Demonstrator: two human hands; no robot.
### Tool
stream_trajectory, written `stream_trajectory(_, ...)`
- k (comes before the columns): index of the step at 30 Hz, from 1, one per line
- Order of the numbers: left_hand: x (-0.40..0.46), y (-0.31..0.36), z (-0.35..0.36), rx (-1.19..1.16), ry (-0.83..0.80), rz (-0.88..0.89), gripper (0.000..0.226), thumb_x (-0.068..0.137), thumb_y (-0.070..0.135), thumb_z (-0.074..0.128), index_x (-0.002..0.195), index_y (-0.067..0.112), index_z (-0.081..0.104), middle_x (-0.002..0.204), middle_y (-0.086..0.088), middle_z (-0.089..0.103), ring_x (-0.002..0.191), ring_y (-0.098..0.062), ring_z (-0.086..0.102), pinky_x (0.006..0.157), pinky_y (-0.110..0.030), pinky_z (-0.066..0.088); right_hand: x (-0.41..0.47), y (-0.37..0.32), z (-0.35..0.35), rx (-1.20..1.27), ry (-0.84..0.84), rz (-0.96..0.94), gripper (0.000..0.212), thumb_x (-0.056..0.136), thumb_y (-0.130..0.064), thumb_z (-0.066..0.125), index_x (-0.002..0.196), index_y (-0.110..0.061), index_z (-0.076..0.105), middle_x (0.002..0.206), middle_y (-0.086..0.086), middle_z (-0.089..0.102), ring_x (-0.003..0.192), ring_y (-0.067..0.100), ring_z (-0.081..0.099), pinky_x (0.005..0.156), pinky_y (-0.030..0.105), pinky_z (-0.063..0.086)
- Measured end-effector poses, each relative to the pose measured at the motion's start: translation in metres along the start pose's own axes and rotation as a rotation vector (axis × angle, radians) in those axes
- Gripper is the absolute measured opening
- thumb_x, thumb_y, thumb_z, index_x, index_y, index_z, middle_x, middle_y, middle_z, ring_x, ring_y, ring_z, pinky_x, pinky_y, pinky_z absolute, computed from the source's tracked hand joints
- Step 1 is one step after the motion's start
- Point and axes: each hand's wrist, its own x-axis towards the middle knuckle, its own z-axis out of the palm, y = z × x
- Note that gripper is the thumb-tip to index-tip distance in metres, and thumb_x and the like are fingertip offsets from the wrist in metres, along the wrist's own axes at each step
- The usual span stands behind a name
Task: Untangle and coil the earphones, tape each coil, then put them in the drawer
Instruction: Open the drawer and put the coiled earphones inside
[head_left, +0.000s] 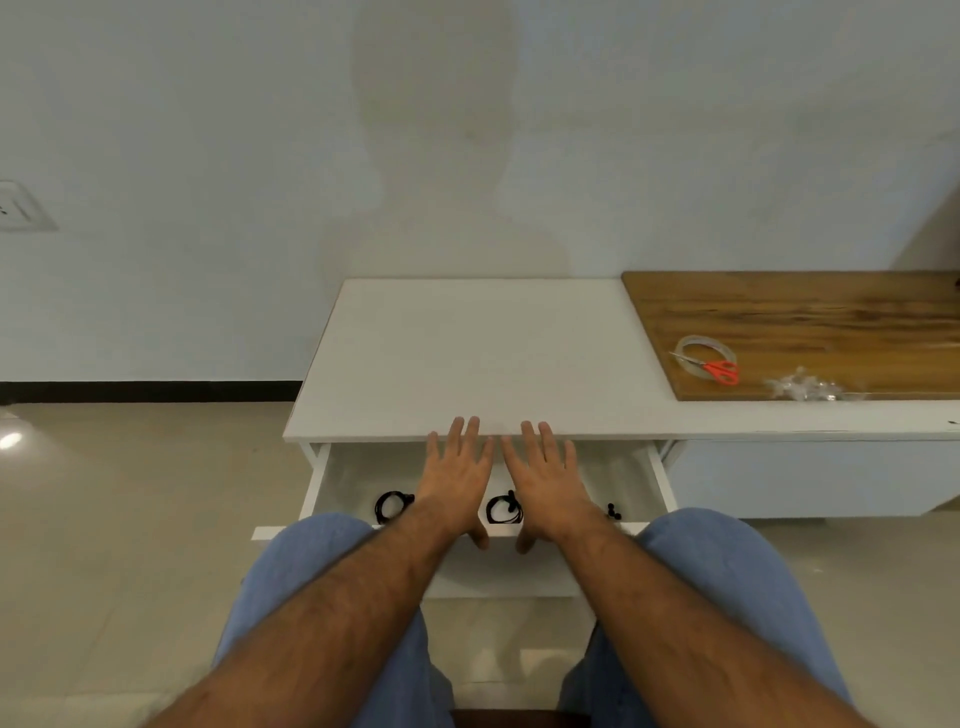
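Head view: The drawer under the white worktop stands pulled out. The left hand and the right hand are held flat over it, side by side, palms down, fingers spread and extended, fingertips near the front edge of the worktop. Neither hand grips anything; the thumbs point down toward the drawer front.

Inside the drawer lie three black earphone coils: the left coil beside the left wrist, the middle coil between the two hands, and the right coil, mostly hidden behind the right wrist.

On the wooden board at the right of the worktop lie a clear tape roll, red-handled scissors across it, and a heap of clear scraps near the board's front edge.
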Motion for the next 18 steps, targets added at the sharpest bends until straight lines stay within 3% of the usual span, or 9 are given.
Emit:
stream_trajectory(8, 0.033, -0.016, 0.0, -0.036, 0.04, 0.005, 0.129, 0.066, 0.063, 0.074, 0.153, 0.016, -0.009, 0.159, -0.013, -0.02, 0.146, -0.035, -0.018, 0.118, -0.054, -0.002, 0.04, 0.014, -0.01, -0.02, -0.033, -0.009, 0.139, 0.064, -0.052, 0.085, 0.153, -0.021, -0.017, 0.16, 0.009, -0.024, 0.146, 0.032, -0.024, 0.118, 0.057, -0.007)
stream_trajectory(13, 0.054, -0.025, 0.001, -0.136, 0.092, 0.001, 0.113, 0.074, 0.051, 0.075, 0.154, 0.022, 0.001, 0.162, -0.009, -0.012, 0.148, -0.033, -0.01, 0.12, -0.05, 0.008, 0.056, 0.019, -0.015, 0.013, 0.078, -0.037, 0.104, 0.073, -0.043, 0.081, 0.152, -0.025, 0.017, 0.161, 0.007, 0.014, 0.149, 0.03, 0.009, 0.119, 0.054, 0.013)
stream_trajectory(16, 0.065, -0.024, 0.005, -0.177, 0.145, -0.019, 0.098, 0.082, 0.044, 0.071, 0.154, 0.023, 0.007, 0.162, -0.009, -0.006, 0.149, -0.032, -0.004, 0.12, -0.048, 0.014, 0.06, 0.018, -0.007, 0.026, 0.228, -0.031, 0.073, 0.082, -0.034, 0.075, 0.143, -0.023, 0.036, 0.148, 0.007, 0.038, 0.138, 0.029, 0.031, 0.11, 0.044, 0.031)
stream_trajectory(18, 0.071, -0.022, 0.008, -0.187, 0.172, -0.032, 0.093, 0.086, 0.04, 0.068, 0.154, 0.023, 0.008, 0.162, -0.009, -0.004, 0.149, -0.032, -0.003, 0.12, -0.049, 0.012, 0.067, 0.015, -0.003, 0.032, 0.306, -0.013, 0.066, 0.084, -0.025, 0.073, 0.14, -0.02, 0.039, 0.137, 0.006, 0.049, 0.126, 0.027, 0.043, 0.102, 0.04, 0.038)
